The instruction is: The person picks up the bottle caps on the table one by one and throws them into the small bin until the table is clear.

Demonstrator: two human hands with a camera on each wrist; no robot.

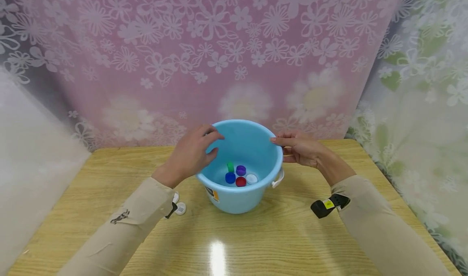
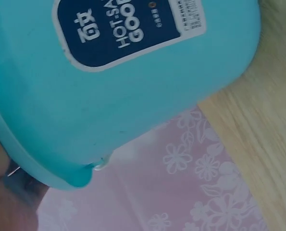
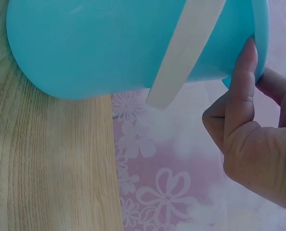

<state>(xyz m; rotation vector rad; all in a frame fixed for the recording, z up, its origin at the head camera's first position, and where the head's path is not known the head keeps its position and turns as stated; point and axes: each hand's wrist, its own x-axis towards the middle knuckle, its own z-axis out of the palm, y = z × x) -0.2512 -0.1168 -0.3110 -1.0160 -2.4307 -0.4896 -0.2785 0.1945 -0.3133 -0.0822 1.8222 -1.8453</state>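
Observation:
A light blue plastic bucket (image 1: 237,201) stands on the table, its label showing in the left wrist view. On its floor lie small bottle caps: green (image 1: 230,167), purple (image 1: 241,170), blue (image 1: 230,177), red (image 1: 241,181) and white (image 1: 252,179). My right hand (image 1: 301,149) grips the right rim, thumb over the edge and fingers outside. At the left rim is my left hand (image 1: 190,154), its loosely bent fingers reaching over the opening, thumb and fingers apart. Only part of that hand shows behind the rim (image 2: 32,163) in the left wrist view.
Two round white pieces (image 1: 180,208) lie on the wooden table (image 1: 278,239) beside my left sleeve. The bucket's white handle (image 1: 278,178) hangs at its right side. A pink flowered curtain (image 1: 219,65) stands behind the table, with pale cloth at both sides.

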